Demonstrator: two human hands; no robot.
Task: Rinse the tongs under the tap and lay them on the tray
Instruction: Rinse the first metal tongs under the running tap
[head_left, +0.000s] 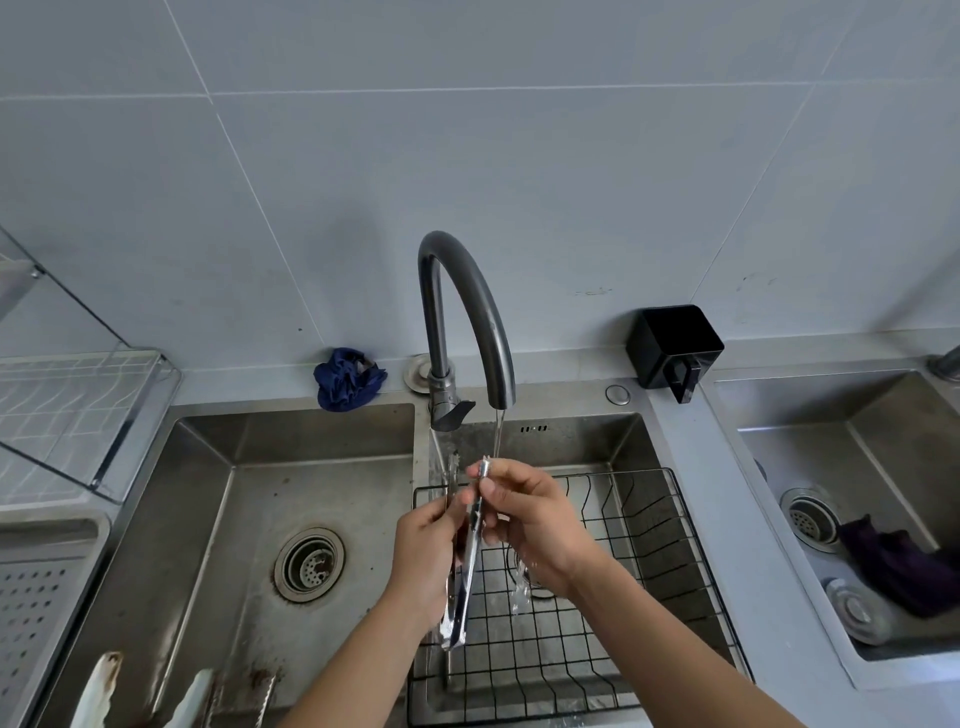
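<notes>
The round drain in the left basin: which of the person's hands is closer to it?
Left. The left hand is just to the right of the drain. The right hand is farther right, above the wire rack, beyond the tongs.

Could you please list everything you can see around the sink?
tongs: one, silver, under the tap
tap: one, dark grey, running, behind middle basin
basins: three, steel, left, middle, right
basket: one, black wire, in middle basin
cloths: two, blue behind left basin, purple in right basin
box: one, black, counter right of tap
tray: one, grey, perforated, far left
rack: one, clear, behind tray
left hand: one, grips tongs' middle
right hand: one, pinches tongs' top
</notes>
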